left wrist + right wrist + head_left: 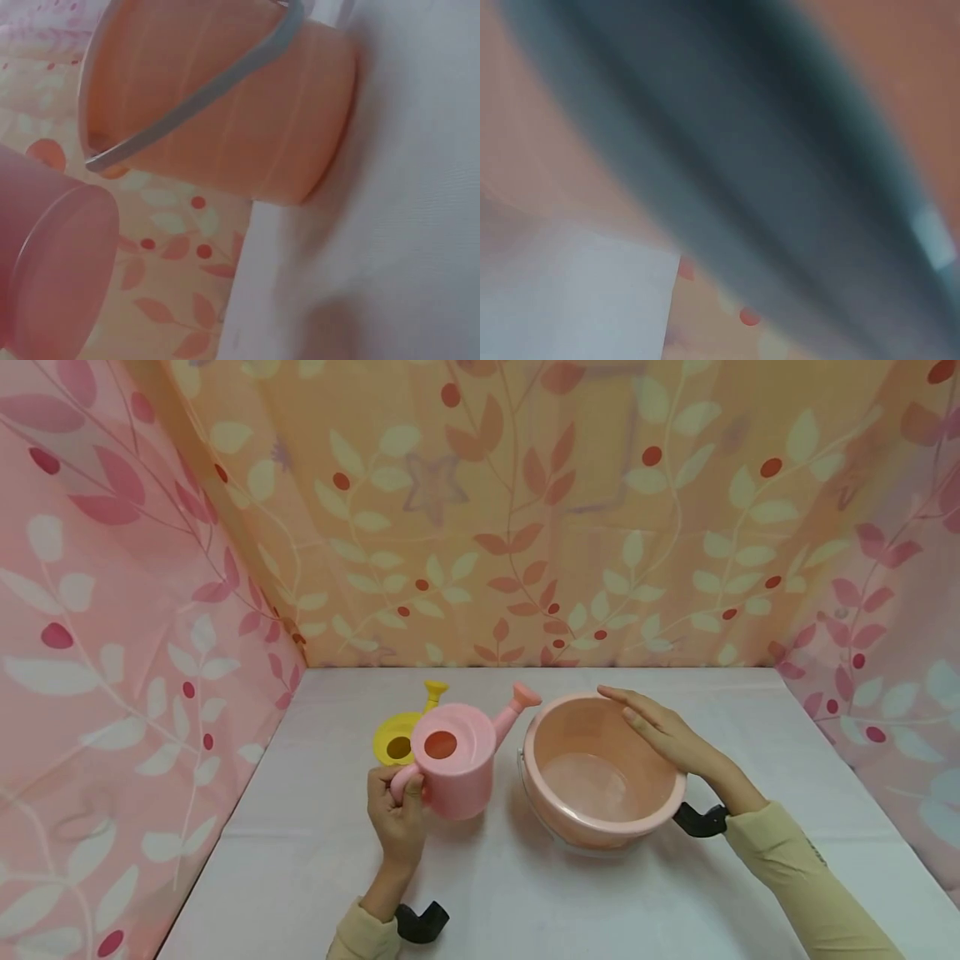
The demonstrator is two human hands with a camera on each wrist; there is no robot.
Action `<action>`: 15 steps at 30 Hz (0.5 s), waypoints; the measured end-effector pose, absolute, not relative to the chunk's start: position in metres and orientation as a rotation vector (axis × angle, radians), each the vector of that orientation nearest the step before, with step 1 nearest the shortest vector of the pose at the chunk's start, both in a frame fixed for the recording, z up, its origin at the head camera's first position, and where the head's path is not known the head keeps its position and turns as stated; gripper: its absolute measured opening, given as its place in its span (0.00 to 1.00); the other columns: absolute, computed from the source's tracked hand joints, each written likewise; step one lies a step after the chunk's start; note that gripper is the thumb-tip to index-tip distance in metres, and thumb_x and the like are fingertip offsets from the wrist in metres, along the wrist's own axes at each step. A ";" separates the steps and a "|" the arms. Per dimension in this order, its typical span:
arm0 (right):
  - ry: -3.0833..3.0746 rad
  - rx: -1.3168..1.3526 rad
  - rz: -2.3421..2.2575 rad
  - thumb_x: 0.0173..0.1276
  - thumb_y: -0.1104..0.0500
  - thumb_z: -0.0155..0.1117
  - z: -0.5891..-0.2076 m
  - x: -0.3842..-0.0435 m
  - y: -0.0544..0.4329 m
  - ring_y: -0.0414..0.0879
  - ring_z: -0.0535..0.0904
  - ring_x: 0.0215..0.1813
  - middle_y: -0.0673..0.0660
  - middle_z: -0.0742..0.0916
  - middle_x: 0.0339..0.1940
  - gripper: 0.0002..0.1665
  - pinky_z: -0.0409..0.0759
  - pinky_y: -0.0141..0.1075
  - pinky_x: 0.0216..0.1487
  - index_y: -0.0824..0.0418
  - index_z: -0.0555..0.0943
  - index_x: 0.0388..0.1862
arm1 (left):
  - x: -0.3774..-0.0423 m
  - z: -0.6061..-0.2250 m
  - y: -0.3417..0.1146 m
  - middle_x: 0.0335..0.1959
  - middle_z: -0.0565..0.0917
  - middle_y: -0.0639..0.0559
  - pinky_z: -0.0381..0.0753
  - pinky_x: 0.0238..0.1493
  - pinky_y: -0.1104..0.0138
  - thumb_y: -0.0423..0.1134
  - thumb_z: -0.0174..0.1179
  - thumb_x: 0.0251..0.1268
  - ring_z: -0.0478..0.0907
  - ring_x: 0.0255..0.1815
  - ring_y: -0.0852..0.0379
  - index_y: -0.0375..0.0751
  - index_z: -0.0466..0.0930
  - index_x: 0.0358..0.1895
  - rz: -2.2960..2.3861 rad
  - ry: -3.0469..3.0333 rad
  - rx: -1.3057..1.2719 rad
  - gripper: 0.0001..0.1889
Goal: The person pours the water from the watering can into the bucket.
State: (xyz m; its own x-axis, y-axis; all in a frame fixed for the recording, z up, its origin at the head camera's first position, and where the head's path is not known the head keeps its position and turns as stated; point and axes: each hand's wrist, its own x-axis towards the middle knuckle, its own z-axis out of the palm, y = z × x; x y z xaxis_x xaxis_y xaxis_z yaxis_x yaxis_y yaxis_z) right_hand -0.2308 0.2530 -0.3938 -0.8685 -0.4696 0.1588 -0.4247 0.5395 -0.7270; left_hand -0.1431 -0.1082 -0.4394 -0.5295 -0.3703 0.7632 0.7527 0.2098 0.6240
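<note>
My left hand (399, 814) grips the handle of a pink watering can (459, 789), its spout pointing right toward the bucket. The can is lifted: its underside shows in the left wrist view, where the can (64, 277) fills the lower left. A peach-coloured bucket (602, 827) stands right of it, with nothing visible inside. My right hand (663, 731) rests on the bucket's far right rim, fingers extended. The bucket's grey handle (202, 94) hangs against its side in the left wrist view. A broad blurred grey band (705, 172) covers much of the right wrist view.
A yellow watering can (388, 728) stands behind the pink one, partly hidden by it. Everything is on a table with a white cloth (300, 827). Leaf-patterned curtains hang at the back (495, 510) and along both sides.
</note>
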 end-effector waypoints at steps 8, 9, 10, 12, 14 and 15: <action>2.693 -0.759 -1.262 0.76 0.60 0.41 -0.375 -0.218 0.244 0.57 0.57 0.71 0.57 0.67 0.70 0.25 0.54 0.62 0.64 0.53 0.61 0.70 | -0.152 -0.446 -0.116 0.29 0.74 0.49 0.73 0.28 0.80 0.39 0.60 0.58 0.73 0.29 0.65 0.18 0.64 0.34 -1.558 -1.508 -0.436 0.22; 2.691 -0.758 -1.258 0.76 0.60 0.41 -0.371 -0.216 0.242 0.57 0.57 0.71 0.58 0.67 0.70 0.25 0.55 0.62 0.64 0.55 0.61 0.70 | -0.152 -0.447 -0.117 0.29 0.74 0.49 0.73 0.28 0.80 0.39 0.60 0.58 0.73 0.30 0.65 0.18 0.64 0.34 -1.558 -1.514 -0.443 0.22; 2.692 -0.761 -1.252 0.76 0.60 0.41 -0.369 -0.215 0.241 0.58 0.58 0.71 0.59 0.66 0.70 0.24 0.55 0.62 0.64 0.57 0.61 0.70 | -0.152 -0.447 -0.118 0.29 0.74 0.48 0.73 0.29 0.80 0.39 0.60 0.58 0.73 0.30 0.65 0.18 0.64 0.34 -1.559 -1.515 -0.452 0.22; 2.696 -0.766 -1.239 0.76 0.60 0.40 -0.366 -0.213 0.240 0.58 0.58 0.71 0.60 0.66 0.69 0.24 0.55 0.61 0.64 0.59 0.61 0.70 | -0.153 -0.447 -0.120 0.29 0.74 0.48 0.74 0.28 0.80 0.38 0.60 0.58 0.73 0.29 0.65 0.17 0.64 0.34 -1.564 -1.520 -0.469 0.22; 2.690 -0.767 -1.243 0.76 0.60 0.40 -0.367 -0.214 0.240 0.58 0.57 0.71 0.60 0.66 0.70 0.24 0.55 0.61 0.65 0.59 0.61 0.70 | -0.153 -0.447 -0.122 0.29 0.74 0.48 0.74 0.28 0.80 0.37 0.60 0.58 0.72 0.29 0.65 0.17 0.64 0.33 -1.577 -1.526 -0.487 0.21; 2.688 -0.764 -1.249 0.76 0.60 0.40 -0.369 -0.216 0.241 0.57 0.57 0.71 0.59 0.66 0.70 0.24 0.54 0.61 0.65 0.58 0.61 0.70 | -0.153 -0.447 -0.123 0.29 0.74 0.48 0.74 0.28 0.80 0.36 0.60 0.58 0.72 0.29 0.65 0.17 0.63 0.33 -1.583 -1.531 -0.496 0.21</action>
